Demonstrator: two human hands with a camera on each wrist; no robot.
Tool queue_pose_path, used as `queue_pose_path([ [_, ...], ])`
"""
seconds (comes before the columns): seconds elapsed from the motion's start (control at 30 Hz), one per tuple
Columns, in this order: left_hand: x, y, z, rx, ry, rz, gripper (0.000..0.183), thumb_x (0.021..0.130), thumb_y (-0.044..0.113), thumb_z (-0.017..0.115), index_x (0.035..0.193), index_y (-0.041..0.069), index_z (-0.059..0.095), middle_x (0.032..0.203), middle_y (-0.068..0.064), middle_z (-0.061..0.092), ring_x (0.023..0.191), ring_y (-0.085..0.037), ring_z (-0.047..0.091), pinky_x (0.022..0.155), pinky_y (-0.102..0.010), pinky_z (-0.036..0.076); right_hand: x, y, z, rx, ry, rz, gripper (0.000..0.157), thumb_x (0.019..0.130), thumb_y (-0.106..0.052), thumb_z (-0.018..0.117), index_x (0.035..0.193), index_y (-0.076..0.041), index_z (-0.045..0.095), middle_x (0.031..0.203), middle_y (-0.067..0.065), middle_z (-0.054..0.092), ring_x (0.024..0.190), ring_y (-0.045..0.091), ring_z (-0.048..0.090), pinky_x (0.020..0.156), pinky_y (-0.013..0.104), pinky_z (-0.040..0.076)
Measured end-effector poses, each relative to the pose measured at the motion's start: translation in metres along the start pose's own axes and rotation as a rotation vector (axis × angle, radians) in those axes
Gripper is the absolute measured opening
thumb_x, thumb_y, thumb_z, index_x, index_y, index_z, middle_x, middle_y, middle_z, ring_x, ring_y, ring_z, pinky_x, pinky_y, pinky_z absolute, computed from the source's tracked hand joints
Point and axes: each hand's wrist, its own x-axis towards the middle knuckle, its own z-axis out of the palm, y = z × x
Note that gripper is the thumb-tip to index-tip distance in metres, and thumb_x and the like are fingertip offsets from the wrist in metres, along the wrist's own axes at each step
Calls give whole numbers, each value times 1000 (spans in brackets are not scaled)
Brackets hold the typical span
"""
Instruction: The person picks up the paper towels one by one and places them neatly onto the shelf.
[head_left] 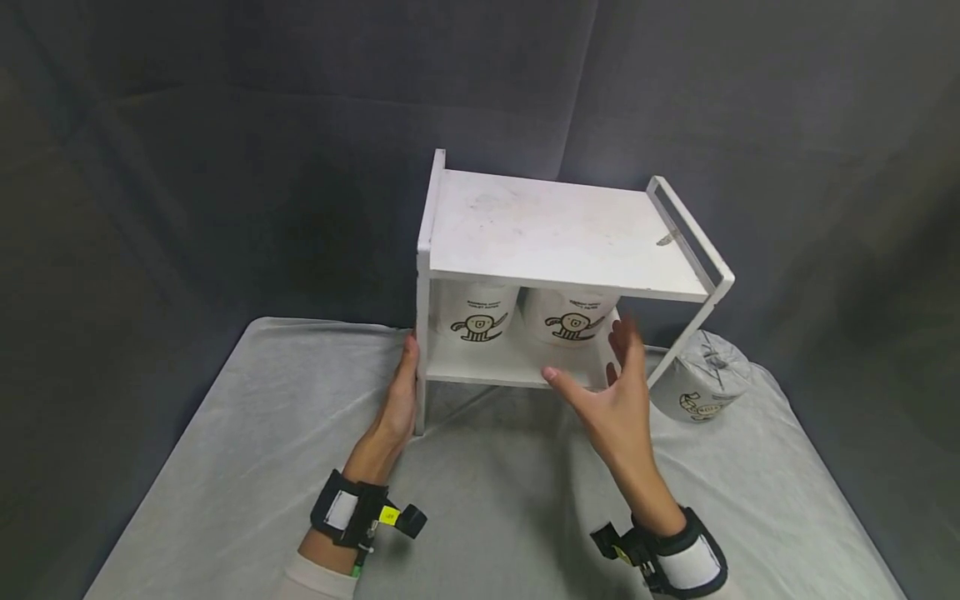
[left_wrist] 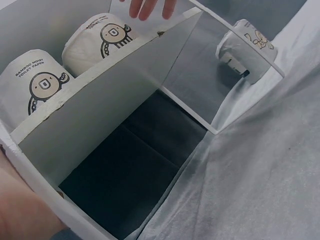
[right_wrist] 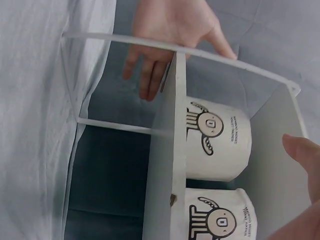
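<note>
A white two-tier shelf (head_left: 547,233) stands on the cloth-covered table. Two wrapped toilet paper rolls, a left roll (head_left: 474,317) and a right roll (head_left: 570,321), sit side by side on its lower board (head_left: 487,367). My left hand (head_left: 393,408) rests against the shelf's left side panel; the right wrist view shows its palm and straight fingers through the side frame. In front of the lower board's right end, my right hand (head_left: 618,400) has thumb and fingers spread, holding nothing. Its fingertips (left_wrist: 145,9) overlap the shelf's right end in the left wrist view.
Another wrapped roll (head_left: 701,379) stands on the table just outside the shelf's right side. The grey cloth (head_left: 300,467) covers the table, with dark curtains (head_left: 300,167) behind. Open side frames (head_left: 693,233) rise above the top board.
</note>
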Motion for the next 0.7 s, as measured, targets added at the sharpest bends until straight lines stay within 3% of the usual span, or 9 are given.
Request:
queue_pose_path([
  [0.37, 3, 1, 1, 13, 31, -32, 83, 112, 55, 16, 166, -2, -11, 176, -17, -15, 162, -35, -19, 129, -54, -12, -26, -3, -16, 35, -12, 0, 112, 83, -13, 93, 169, -11, 21, 170, 10, 33, 157, 27, 31, 128, 52, 27],
  [0.57, 2, 2, 0, 16, 23, -24, 85, 112, 58, 16, 166, -1, -11, 176, -17, -16, 162, -35, -19, 129, -54, -12, -37, 0, -25, 64, -18, 17, 112, 81, -5, 92, 168, -10, 23, 168, 9, 36, 156, 24, 33, 127, 50, 28],
  [0.7, 2, 2, 0, 2, 13, -7, 83, 113, 55, 16, 166, -2, -13, 176, -17, -16, 162, -33, -19, 129, -53, -12, -48, 0, -35, 64, -11, 32, 111, 81, -1, 92, 168, -11, 24, 167, 8, 39, 155, 24, 35, 126, 35, 32],
])
